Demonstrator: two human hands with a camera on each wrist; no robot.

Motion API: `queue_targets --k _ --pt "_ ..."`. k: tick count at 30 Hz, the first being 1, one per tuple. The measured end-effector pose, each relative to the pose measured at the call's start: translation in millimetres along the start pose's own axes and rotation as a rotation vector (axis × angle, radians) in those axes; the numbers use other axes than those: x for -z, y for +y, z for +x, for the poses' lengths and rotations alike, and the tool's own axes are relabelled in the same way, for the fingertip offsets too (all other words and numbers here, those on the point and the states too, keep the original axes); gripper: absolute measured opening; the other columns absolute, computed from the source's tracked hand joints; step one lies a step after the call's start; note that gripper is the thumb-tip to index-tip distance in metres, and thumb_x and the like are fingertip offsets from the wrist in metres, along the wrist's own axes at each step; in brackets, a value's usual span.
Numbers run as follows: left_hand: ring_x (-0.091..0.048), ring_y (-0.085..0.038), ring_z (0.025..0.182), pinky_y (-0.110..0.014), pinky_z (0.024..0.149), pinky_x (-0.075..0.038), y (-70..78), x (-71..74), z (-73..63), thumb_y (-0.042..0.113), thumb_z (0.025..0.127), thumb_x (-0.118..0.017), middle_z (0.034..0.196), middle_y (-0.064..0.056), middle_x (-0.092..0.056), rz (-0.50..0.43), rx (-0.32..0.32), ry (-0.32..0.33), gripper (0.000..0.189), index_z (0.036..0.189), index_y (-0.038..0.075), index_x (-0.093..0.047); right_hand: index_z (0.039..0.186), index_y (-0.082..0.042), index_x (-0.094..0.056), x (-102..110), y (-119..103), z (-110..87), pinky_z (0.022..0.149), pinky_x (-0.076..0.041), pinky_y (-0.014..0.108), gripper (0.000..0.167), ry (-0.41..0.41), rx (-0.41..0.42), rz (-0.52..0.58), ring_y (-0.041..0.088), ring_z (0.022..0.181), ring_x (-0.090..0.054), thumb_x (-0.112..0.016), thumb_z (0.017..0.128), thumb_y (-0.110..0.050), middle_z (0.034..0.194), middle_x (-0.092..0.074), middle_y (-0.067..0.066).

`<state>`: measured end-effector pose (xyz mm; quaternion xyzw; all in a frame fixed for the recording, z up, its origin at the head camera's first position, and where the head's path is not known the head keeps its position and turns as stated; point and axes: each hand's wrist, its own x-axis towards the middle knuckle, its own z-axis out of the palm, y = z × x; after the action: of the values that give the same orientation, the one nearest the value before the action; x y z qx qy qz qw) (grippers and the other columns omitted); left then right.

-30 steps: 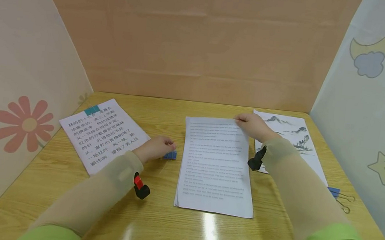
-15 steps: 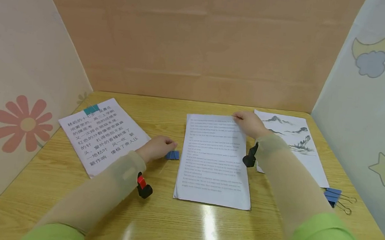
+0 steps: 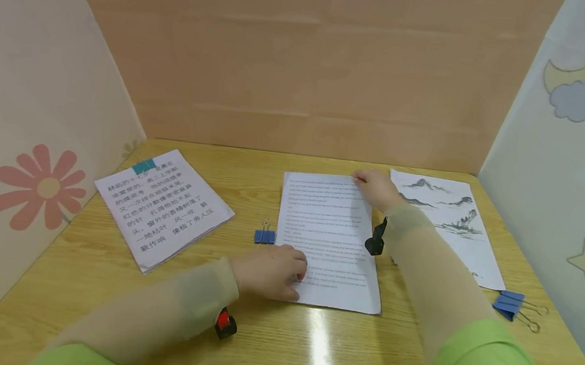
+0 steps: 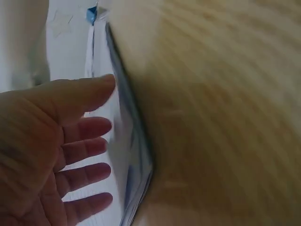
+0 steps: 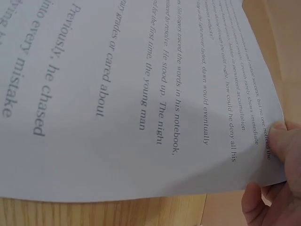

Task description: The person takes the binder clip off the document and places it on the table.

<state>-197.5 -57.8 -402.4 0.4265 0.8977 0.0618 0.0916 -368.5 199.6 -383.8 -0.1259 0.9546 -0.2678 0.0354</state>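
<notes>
A stack of printed paper lies in the middle of the table in the head view. My right hand pinches its far right corner, thumb on top and fingers underneath; the right wrist view shows this corner of the paper lifted off the table. Near the stack's lower left corner is my left hand, overlapping the sheets. In the left wrist view its fingers are relaxed and spread, with nothing between them and the thumb, beside the paper's edge. Just left of the stack sits a blue binder clip.
A printed stack with a teal clip on its top edge lies at the left. At the right are an ink landscape sheet and another blue binder clip. Walls border the table's back and both sides.
My left hand has left the blue binder clip and moved right and nearer, to the stack's lower left corner. The stack has shifted slightly away from me, my right hand still holding its corner.
</notes>
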Motion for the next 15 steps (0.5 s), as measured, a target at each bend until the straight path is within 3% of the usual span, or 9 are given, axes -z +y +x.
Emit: queue_targets --k 6,15 --pt "-0.051 -0.011 0.097 -0.024 0.08 -0.046 12.7 -7.0 2.4 0.041 0.083 -0.07 0.111 0.006 -0.056 0.073 0.027 -0.029 0.028 0.094 0.019 -0.057 0.131 -0.008 -0.057 -1.6 1.2 2.0 0.099 -0.039 0.052 0.034 0.018 -0.019 -0.013 0.035 0.118 -0.052 -0.043 0.104 -0.023 0.13 -0.057 0.016" --pt "-0.048 -0.012 0.092 -0.025 0.079 -0.045 15.7 -8.8 6.3 0.04 0.086 -0.068 0.108 0.005 -0.055 0.105 0.027 -0.039 0.034 0.109 0.017 -0.06 0.131 -0.001 -0.055 -5.5 -6.6 1.9 0.1 -0.038 0.052 0.034 0.02 -0.036 0.005 0.037 0.118 -0.05 -0.037 0.104 -0.013 0.131 -0.054 0.021"
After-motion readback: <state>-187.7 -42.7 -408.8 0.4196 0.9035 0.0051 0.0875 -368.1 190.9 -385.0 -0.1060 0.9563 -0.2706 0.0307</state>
